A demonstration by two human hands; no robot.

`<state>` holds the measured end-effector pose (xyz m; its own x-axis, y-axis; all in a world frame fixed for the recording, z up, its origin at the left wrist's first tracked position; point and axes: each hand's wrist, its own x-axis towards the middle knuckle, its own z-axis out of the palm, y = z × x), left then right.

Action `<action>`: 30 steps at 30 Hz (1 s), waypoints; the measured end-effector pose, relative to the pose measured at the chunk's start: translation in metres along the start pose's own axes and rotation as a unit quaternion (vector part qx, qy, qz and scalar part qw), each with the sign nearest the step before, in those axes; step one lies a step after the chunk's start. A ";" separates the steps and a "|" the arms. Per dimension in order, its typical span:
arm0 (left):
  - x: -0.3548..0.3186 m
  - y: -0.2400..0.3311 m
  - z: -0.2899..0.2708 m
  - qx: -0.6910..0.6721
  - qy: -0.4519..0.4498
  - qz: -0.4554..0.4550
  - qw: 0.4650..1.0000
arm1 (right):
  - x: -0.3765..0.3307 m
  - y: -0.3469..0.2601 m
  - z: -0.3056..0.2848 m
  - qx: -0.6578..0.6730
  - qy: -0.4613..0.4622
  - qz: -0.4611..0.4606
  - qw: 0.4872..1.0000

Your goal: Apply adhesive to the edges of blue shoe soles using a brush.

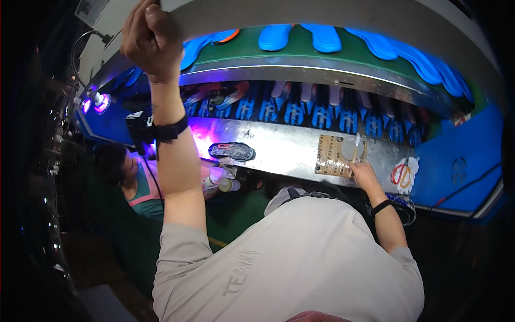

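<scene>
- We see a dim scene, with corners falling black beyond the steel surface point(289, 150).
- Violet lamps point(96, 103) left of it throw purple glare across its metal.
- Fisheye bends its edges; the overhead rim looks washed out.

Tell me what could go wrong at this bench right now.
The left hand grips the upper shelf edge, so only the right hand works, resting by the brush on the cardboard pad. The pad could slide. The shoe sole lies near the metal bench edge and might get knocked off.
</scene>
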<state>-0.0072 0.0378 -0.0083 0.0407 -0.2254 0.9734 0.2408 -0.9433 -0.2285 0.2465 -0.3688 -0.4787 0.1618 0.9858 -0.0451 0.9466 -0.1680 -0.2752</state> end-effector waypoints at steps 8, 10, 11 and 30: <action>-0.085 0.072 -0.026 -0.145 -0.151 0.020 0.978 | 0.020 -0.004 -0.004 0.011 0.106 -0.001 0.994; -0.121 0.050 -0.003 -0.126 -0.196 -0.026 0.972 | 0.024 -0.011 -0.015 0.002 0.108 0.022 0.994; -0.135 0.031 0.011 -0.096 -0.232 -0.051 0.967 | 0.025 -0.015 -0.021 -0.008 0.114 0.057 0.992; -0.223 -0.098 0.073 0.051 -0.523 -0.114 0.843 | -0.001 -0.030 -0.094 0.490 0.290 0.300 0.765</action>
<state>0.0310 0.1985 -0.2017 0.8026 0.3477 0.4847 0.4384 -0.8948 -0.0840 0.2443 -0.3650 -0.3801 0.8509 0.5173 -0.0917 0.0341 -0.2285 -0.9730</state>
